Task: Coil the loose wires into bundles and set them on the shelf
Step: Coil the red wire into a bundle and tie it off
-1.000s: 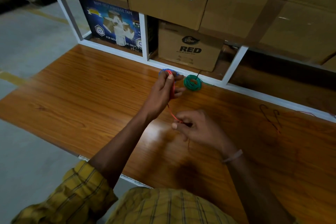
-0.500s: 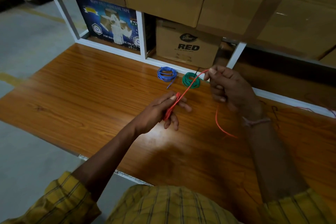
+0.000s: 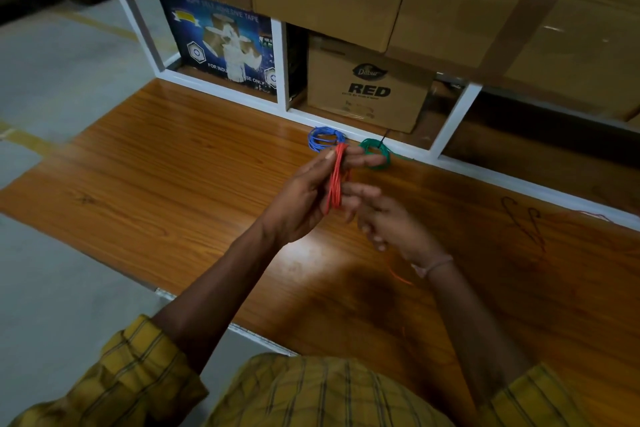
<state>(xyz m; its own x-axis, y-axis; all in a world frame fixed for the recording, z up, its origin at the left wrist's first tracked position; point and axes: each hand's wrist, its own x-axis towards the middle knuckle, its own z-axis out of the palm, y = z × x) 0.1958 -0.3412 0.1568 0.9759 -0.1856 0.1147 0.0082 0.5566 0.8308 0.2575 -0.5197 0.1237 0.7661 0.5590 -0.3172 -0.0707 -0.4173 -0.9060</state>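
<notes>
My left hand (image 3: 304, 198) holds up a half-wound red wire coil (image 3: 336, 180), its loops wrapped round the fingers. Just right of it and lower, my right hand (image 3: 388, 225) is blurred with curled fingers, and the red wire's loose tail (image 3: 400, 276) trails below its wrist. A blue wire bundle (image 3: 320, 138) and a green wire bundle (image 3: 374, 156) lie on the wooden shelf board (image 3: 173, 166) by the white frame, just beyond my left fingertips.
A white rack frame (image 3: 282, 66) stands behind the board with a "RED" carton (image 3: 367, 87) and a blue tape box (image 3: 221, 42) inside. Large cartons (image 3: 485, 0) sit above. Thin dark wires (image 3: 526, 222) lie at the right. Grey floor lies to the left.
My right hand came down from beside the green bundle to just under my left hand, drawing the red wire round. My left hand rose toward the blue bundle with more loops on it.
</notes>
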